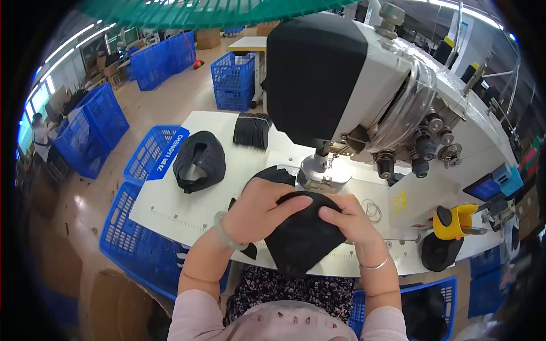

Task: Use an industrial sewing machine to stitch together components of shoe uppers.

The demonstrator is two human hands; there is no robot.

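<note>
A black fabric piece (302,238) hangs between my hands at the near side of the sewing machine, its lower end drooping over the table's front edge. My left hand (263,211), with a pale bangle on the wrist, is closed on its upper left edge, thumb on top. On the upper right edge my right hand (348,217) pinches it; a thin metal bracelet circles that wrist. Just beyond my hands is the machine's needle area (327,162) over a metal sewing bed (325,175). More black pleated fabric (274,175) lies behind my left hand, partly hidden.
A black cap-like fabric shell (199,161) and a tied stack of black pieces (252,131) rest on the white table (165,200). At the right stands a yellow holder (455,220) beside a round black piece (441,252). Blue crates (122,219) flank the table below.
</note>
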